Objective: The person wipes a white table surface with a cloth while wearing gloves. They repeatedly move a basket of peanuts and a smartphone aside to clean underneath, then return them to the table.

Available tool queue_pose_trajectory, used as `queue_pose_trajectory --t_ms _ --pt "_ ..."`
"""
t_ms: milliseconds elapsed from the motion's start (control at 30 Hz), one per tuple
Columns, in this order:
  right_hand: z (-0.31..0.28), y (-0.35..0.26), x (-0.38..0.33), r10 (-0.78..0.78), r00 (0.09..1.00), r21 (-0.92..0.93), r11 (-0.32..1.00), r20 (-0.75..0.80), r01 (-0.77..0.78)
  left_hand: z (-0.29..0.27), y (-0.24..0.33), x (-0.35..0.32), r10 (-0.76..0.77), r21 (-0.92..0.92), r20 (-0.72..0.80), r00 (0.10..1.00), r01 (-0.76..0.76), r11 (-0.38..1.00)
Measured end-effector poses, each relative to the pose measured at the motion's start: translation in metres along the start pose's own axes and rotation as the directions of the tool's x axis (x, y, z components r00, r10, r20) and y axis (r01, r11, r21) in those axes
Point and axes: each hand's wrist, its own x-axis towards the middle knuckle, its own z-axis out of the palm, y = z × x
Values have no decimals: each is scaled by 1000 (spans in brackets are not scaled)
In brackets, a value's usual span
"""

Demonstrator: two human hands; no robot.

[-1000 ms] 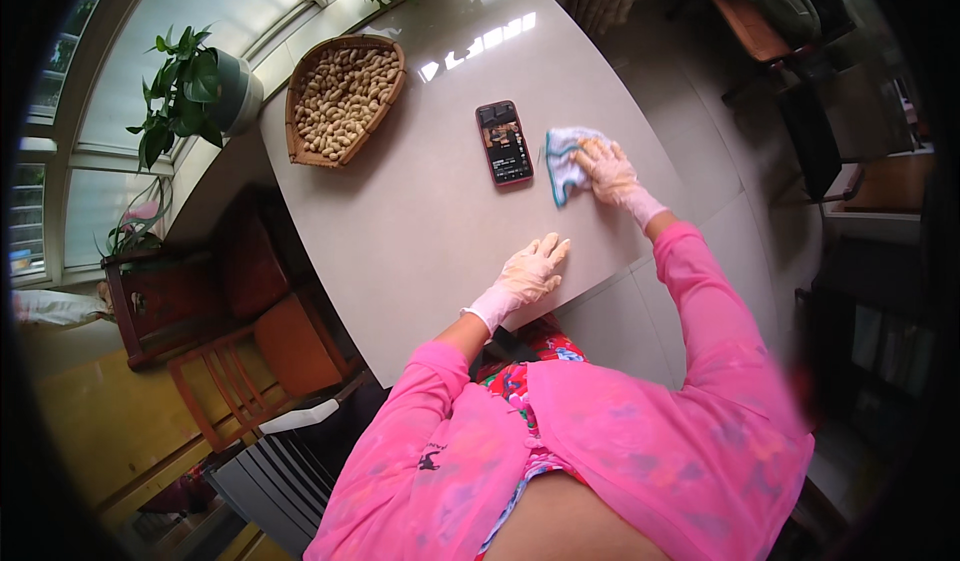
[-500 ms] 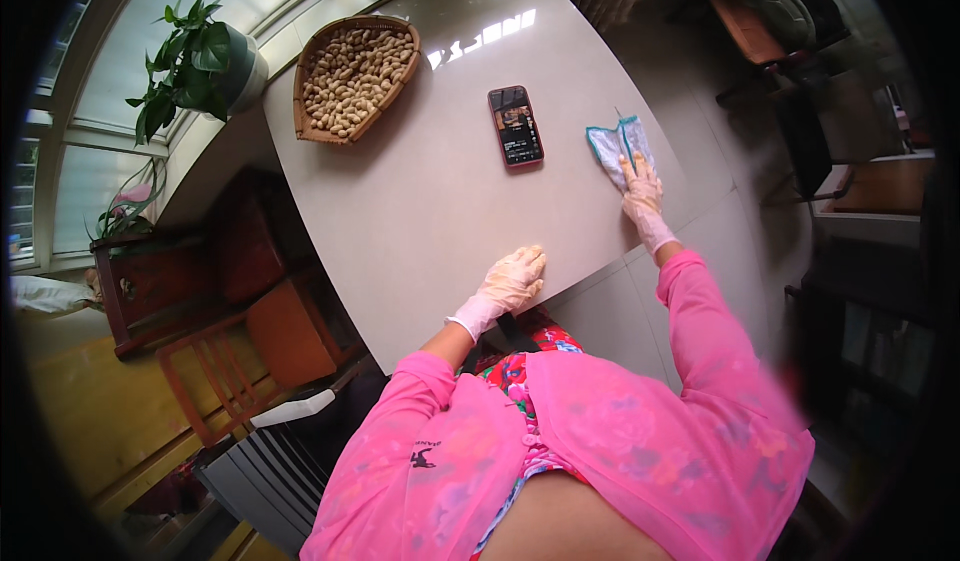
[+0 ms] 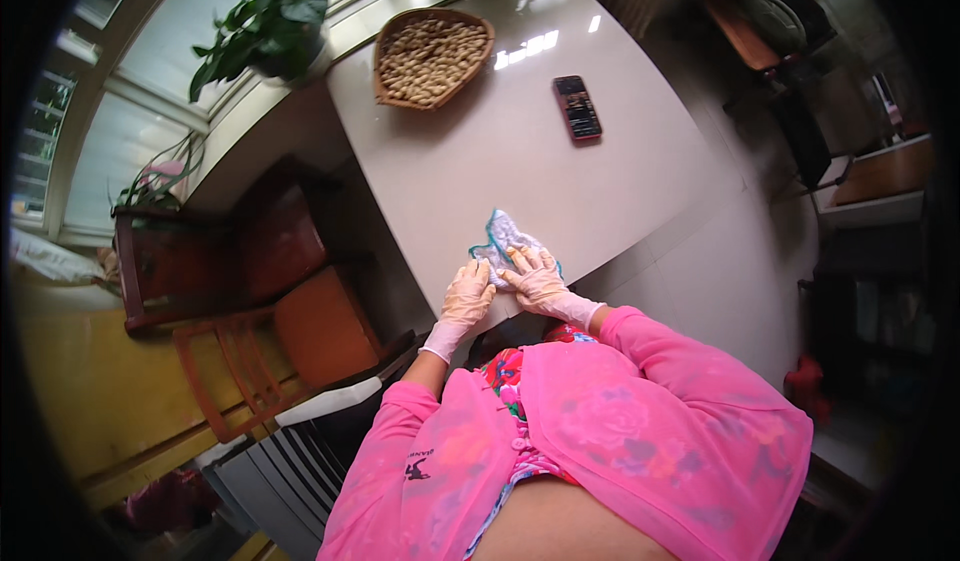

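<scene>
A white cloth with teal edging lies rumpled on the pale table, close to its near edge. My right hand, in a thin translucent glove, presses down on the cloth and grips it, fingers over its near part. Just to the left, my left hand, gloved the same way, lies on the table with its fingers stretched forward. Its fingertips are at the cloth's left edge; whether they touch it I cannot tell.
A woven basket of peanuts stands at the far left of the table. A phone with a lit screen lies farther right. A potted plant is by the window. Wooden chairs stand left of the table.
My right hand has brought the cloth from the table's right side to the near edge, beside my left hand. The view has shifted, so the basket and phone appear farther right.
</scene>
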Motion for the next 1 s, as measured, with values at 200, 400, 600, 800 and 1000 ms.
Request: queue_pose_trajectory --t_ms 200,400,600,800,1000 --pt "3 -28 27 -50 999 -75 996 11 50 -16 -38 -36 -93 -11 104 990 94 995" --pt "-15 7 63 -11 996 -123 992 -86 1 -4 -43 -32 -43 -34 -6 999 43 999" --pt "-58 55 156 329 936 -59 939 -127 -338 -8 -61 -26 -92 -197 53 994 101 975" --pt "-97 110 249 563 812 30 824 -154 -565 -28 -55 -19 -255 -346 63 965 260 902" --pt "-99 83 297 623 756 147 782 -199 -606 -59 -49 -19 -385 -409 97 918 390 825"
